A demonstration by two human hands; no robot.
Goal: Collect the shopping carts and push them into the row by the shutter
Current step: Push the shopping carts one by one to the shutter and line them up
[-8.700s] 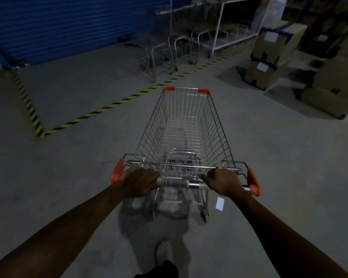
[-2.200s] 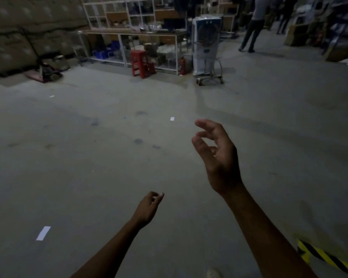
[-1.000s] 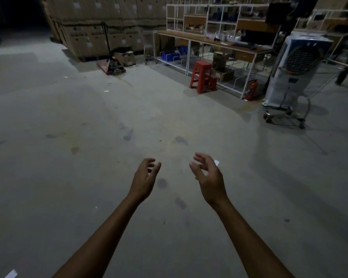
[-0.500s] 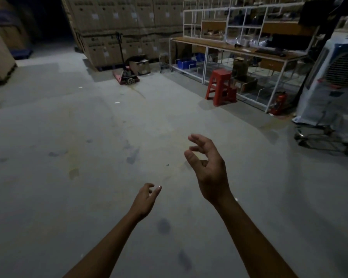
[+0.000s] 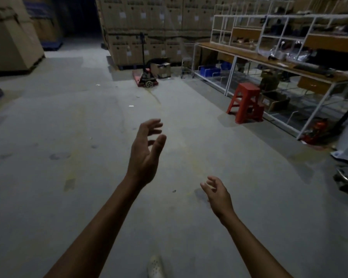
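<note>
- Left hand [image 5: 144, 155] is raised over the floor [image 5: 68, 197], palm turned inward, fingers spread and loosely curled; its grip is released and holds nothing.
- Right hand [image 5: 219, 192] hangs lower and nearer the body, fingers apart and slightly bent; its grip is released too, with nothing in it.
- Both forearms are bare and reach forward from the bottom edge; the hands are well apart from each other.
- A pale shoe [image 5: 156, 266] shows on the floor at the bottom edge, between the arms.
- A small cart [image 5: 186, 68] stands far off, at the near end of the white rack [image 5: 269, 37], beside the stacked boxes [image 5: 159, 27]; neither hand is near it. It is too small and dim to make out in detail.
- At the right edge a blurred wheeled frame [image 5: 347, 181] shows under a pale body; what it is cannot be told.
- A red pallet jack [image 5: 146, 78] sits in front of the boxes, with an open carton [image 5: 161, 68] just beside it.
- A red stool [image 5: 245, 102] stands on the floor just in front of the rack, whose wooden tabletop [image 5: 249, 55] carries dark clutter.
- Blue bins [image 5: 209, 70] lie on the rack's bottom shelf.
</note>
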